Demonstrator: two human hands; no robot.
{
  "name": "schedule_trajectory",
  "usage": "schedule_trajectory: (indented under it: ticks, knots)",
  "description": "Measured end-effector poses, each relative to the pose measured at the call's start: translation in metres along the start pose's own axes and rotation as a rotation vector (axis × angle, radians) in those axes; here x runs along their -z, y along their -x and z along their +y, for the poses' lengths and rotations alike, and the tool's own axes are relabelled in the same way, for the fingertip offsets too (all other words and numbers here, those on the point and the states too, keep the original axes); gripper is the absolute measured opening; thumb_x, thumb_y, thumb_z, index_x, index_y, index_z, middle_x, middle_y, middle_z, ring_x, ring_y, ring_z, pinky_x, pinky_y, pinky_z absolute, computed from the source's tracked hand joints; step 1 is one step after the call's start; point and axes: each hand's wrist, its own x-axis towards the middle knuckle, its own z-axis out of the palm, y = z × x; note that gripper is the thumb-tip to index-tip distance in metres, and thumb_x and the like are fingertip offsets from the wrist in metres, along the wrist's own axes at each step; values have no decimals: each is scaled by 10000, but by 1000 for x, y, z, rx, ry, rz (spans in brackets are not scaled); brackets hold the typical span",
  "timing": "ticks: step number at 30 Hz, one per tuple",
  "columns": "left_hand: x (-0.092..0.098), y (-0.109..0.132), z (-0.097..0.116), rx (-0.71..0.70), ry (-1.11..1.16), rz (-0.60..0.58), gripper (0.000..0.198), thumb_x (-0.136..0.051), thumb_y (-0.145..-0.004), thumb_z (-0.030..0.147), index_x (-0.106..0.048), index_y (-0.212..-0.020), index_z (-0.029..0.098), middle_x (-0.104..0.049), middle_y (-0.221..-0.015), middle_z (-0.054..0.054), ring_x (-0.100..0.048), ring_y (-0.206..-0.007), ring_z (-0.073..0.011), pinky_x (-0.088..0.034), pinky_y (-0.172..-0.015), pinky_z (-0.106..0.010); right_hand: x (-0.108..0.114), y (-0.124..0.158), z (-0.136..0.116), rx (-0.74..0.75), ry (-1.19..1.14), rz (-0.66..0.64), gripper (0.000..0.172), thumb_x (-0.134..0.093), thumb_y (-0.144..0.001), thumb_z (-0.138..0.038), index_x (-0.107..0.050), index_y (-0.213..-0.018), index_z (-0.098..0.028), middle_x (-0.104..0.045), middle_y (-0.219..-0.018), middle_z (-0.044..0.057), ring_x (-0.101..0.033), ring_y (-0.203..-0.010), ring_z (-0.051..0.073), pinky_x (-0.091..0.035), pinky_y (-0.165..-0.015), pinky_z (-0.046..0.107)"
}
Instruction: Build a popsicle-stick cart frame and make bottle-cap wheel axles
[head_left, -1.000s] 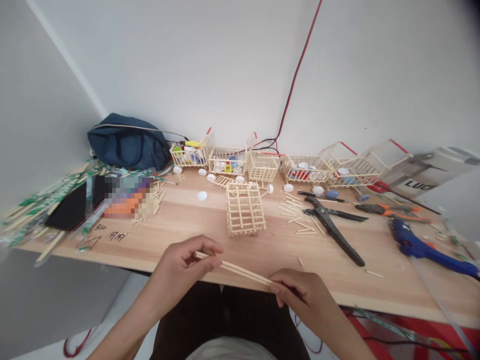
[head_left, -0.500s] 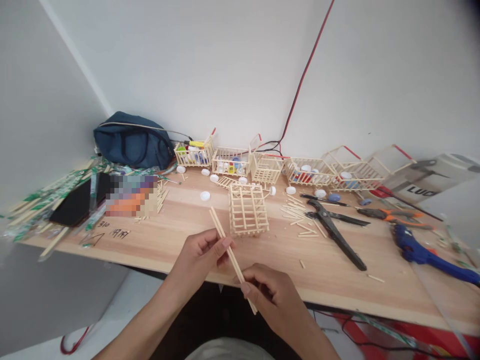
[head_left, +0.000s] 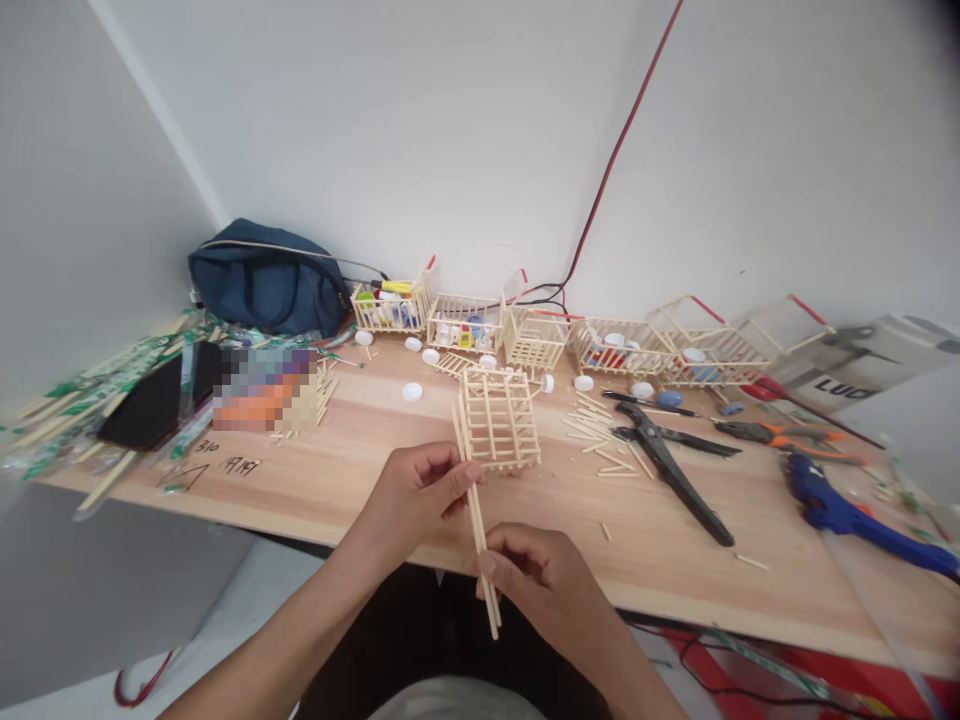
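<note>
Item in hand: two thin wooden sticks (head_left: pixel 475 512), laid side by side and standing nearly upright in the view, over the near edge of the bench (head_left: pixel 360 470).
Left hand (head_left: pixel 420 495): grip closed, thumb and fingertips pinching the pair a little above its middle.
Right hand (head_left: pixel 536 580): grip closed around the lower part; the bottom ends stuck out below the fingers.
Step in hand: judged to be squaring the pair up, ends level, both hands steadying it.
What further handling called for: judged a light, even pinch from both hands, since the sticks looked thin and springy and could slide apart or bow.
Nearest piece: an open stick crate (head_left: pixel 499 420) on the bench just beyond the upper tips; whether the tips touched it could not be told.
Bench surface: pale wood, with pencilled marks near its left front.
Bench, back row: small stick carts (head_left: pixel 615 345) lined along the wall, several holding coloured caps; loose white caps (head_left: pixel 411 392) lay in front.
Bench, right: short cut stick pieces (head_left: pixel 592 425), black cutters (head_left: pixel 667 460), orange-handled pliers (head_left: pixel 780 432), blue glue gun (head_left: pixel 840 510).
Bench, left: dark blue bag (head_left: pixel 266 280), green-wrapped stick packets (head_left: pixel 97 385), a flat black object (head_left: pixel 154 405).
Room: plain white wall (head_left: pixel 450 130) meeting a second wall at the left corner; a red cable (head_left: pixel 622 140) ran down it to the bench.
</note>
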Motion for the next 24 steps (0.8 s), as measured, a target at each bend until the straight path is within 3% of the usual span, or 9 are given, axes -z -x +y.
schedule_trajectory:
  ticks: [4, 10, 16, 24]
  knots:
    - [2, -10, 14, -59, -45, -43, 343, -614, -833, 381, -530, -602, 142, -472, -518, 45, -418, -499, -69, -315, -507, -198, 5, -7, -9, 24, 11, 25, 295, -606, -864, -449, -656, -818, -162, -618, -664, -5, -525, -606, 111, -382, -571, 214]
    - [1, -32, 47, -115, -72, -148, 341, -645, -814, 402, -545, -611, 146, -491, -530, 37, -436, -514, -79, -339, -519, -206, 20, -14, -28, 115, 137, 103, 311, -543, -904, -422, -606, -733, -171, -569, -659, -9, -497, -625, 116, -368, -593, 236]
    - [-1, -52, 61, -198, -41, -202, 285, -608, -841, 372, -578, -681, 139, -512, -562, 25, -458, -518, -80, -365, -511, -205, 37, -14, -40, 133, 234, 102, 281, -540, -907, -397, -649, -772, -176, -582, -642, -11, -506, -605, 113, -367, -577, 233]
    - [-15, -71, 89, -239, -220, -283, 265, -577, -860, 327, -558, -668, 146, -512, -539, 27, -473, -506, -78, -370, -493, -184, 48, -15, -53, 186, 317, 180, 270, -547, -895, -366, -608, -709, -181, -562, -615, -27, -481, -587, 98, -353, -563, 216]
